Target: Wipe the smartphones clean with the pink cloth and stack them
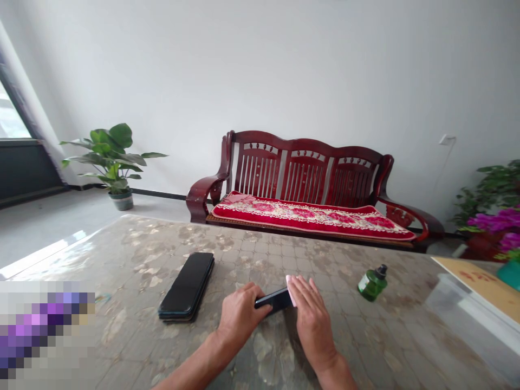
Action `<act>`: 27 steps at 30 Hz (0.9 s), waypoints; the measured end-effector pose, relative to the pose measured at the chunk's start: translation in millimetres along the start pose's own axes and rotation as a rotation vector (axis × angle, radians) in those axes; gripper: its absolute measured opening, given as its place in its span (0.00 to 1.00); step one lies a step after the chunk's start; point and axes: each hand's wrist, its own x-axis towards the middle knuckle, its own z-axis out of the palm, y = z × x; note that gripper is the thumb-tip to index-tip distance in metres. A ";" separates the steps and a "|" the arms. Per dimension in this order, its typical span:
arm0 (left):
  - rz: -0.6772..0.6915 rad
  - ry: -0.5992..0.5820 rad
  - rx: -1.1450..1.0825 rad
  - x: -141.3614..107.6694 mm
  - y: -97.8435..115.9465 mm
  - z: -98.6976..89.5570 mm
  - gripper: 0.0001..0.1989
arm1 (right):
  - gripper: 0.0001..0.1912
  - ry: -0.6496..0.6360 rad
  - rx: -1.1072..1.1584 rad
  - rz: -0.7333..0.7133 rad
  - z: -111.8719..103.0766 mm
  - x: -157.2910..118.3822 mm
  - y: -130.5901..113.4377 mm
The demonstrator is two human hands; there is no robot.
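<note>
"Plain pale wall (284,70), and before it a bench (304,176) of glossy red-brown wood, its back slatted, its arms curved. Is that a seat cover (312,214)?"

"Yes, red, with a pale floral band. Nearer, the table (239,257) has a shiny surface, blossoms printed over a fine grid."

"What about the hands?"

"Left hand (244,306) is closed around one end of a slim, dark, smooth phone (274,301), tilted, out over the near part of the table."

"And the other?"

"Right hand (311,311), fingers nearly straight, holds a thin pink piece (291,291) against the phone's opposite end. Cloth or paper, I can't tell; its thumb is hidden."

"Anything alongside?"

"Flat, round-cornered black phones in a stack (187,284) to the left; rightward, a rounded green bottle (371,284) with a black top."
</note>
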 end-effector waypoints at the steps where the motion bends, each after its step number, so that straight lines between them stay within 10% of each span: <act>1: 0.003 0.002 -0.002 -0.1 0.0 0.6 0.04 | 0.25 -0.002 0.009 -0.014 0.9 0.2 -6.4; 6: 0.039 0.035 0.016 0.3 -1.7 3.4 0.03 | 0.25 -0.069 0.068 -0.172 3.3 4.9 -40.3; 15: 0.042 0.025 0.013 1.7 -3.2 1.6 0.03 | 0.24 0.060 -0.016 -0.008 -3.7 3.4 6.5; 22: 0.053 0.020 0.040 -0.7 -0.3 0.6 0.03 | 0.24 0.000 0.065 -0.108 -0.1 5.3 -31.7; 27: 0.057 0.006 0.055 0.0 -2.3 -1.0 0.03 | 0.24 0.004 0.025 -0.057 1.4 4.4 -14.0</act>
